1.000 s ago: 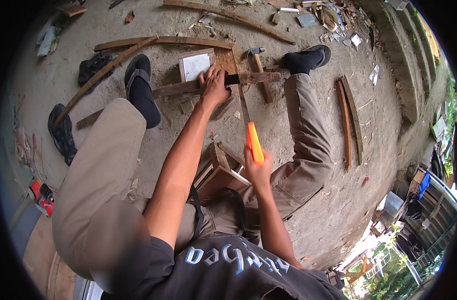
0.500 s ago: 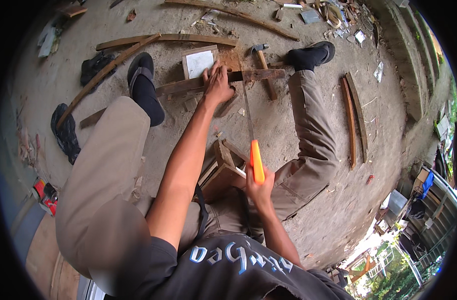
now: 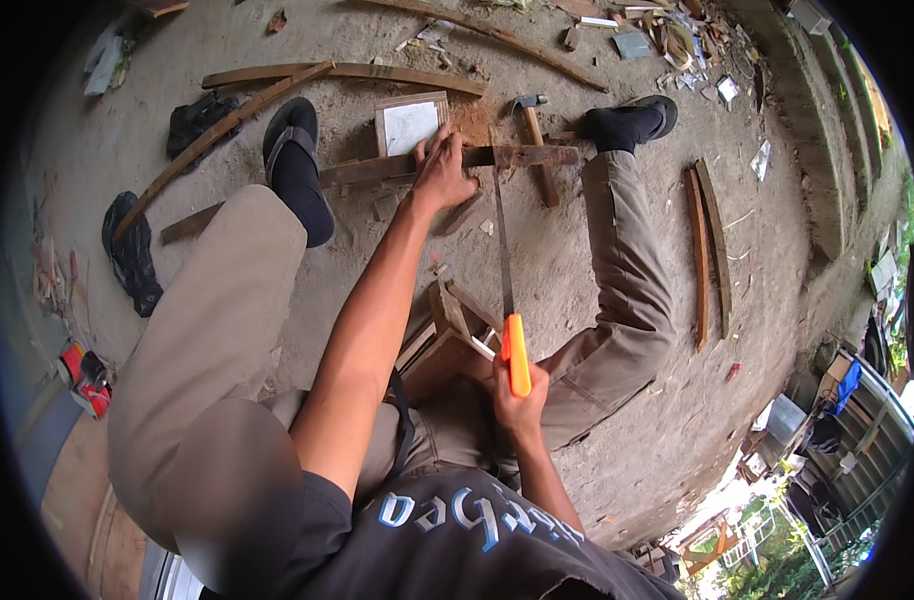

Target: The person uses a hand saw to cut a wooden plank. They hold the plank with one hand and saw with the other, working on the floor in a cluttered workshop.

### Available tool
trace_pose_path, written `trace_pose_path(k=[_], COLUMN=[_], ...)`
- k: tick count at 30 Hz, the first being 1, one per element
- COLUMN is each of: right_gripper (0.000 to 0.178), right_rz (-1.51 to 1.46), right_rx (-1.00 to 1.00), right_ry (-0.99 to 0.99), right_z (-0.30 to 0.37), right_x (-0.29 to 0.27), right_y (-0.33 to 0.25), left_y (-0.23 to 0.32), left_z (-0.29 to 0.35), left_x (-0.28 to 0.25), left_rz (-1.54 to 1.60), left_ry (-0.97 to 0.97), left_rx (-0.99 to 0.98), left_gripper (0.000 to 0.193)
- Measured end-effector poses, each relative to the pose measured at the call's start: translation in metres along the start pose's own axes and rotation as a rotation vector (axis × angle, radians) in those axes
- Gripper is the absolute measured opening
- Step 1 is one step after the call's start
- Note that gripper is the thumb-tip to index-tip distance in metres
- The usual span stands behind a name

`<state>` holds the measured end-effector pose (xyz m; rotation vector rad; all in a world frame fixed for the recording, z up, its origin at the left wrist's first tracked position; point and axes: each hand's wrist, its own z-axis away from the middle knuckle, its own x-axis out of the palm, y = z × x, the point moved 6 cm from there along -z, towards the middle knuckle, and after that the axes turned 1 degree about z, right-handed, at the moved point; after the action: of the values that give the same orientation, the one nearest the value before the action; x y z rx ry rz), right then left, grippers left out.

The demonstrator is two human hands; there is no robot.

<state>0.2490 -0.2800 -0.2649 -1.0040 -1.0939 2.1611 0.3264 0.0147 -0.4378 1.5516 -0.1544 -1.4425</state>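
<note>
My right hand [image 3: 520,395] is closed round the orange handle of a handsaw [image 3: 505,245]. The saw's long thin blade points away from me, its far part crossing a dark, weathered wooden plank [image 3: 362,171]. My left hand [image 3: 442,172] grips that plank just left of the blade, fingers over its far side. Its fingertips are near a wooden block with a white top [image 3: 409,128]. Under the plank, close to my left hand, a short wood piece [image 3: 461,214] props it up. Right of the blade, a claw hammer [image 3: 539,150] lies partly beneath the plank's end.
Long wooden strips [image 3: 397,76] lie on the dirt floor at the far side, and two more strips [image 3: 712,250] at the right. Black plastic bags [image 3: 132,255] are at the left. A wooden stool-like piece [image 3: 447,345] stands between my legs. Scattered debris [image 3: 682,45] lies at the far right.
My right hand and the handsaw have drawn back toward me, the blade still across the plank. My left hand keeps its hold. The whole view has shifted slightly.
</note>
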Motion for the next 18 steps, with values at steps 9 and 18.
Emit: trace_pose_path(k=[9, 18], right_gripper=[0.028, 0.021], right_rz=[0.169, 0.030], right_rx=[-0.166, -0.064], right_ry=[0.057, 0.038], right_z=[-0.172, -0.087], right_x=[0.052, 0.028], right_y=[-0.044, -0.004], left_y=[-0.011, -0.010], left_z=[-0.008, 0.000], left_x=[-0.003, -0.008], left_rz=[-0.012, -0.006], left_ry=[0.010, -0.005], left_rx=[0.069, 0.013], left_gripper=[0.079, 0.065])
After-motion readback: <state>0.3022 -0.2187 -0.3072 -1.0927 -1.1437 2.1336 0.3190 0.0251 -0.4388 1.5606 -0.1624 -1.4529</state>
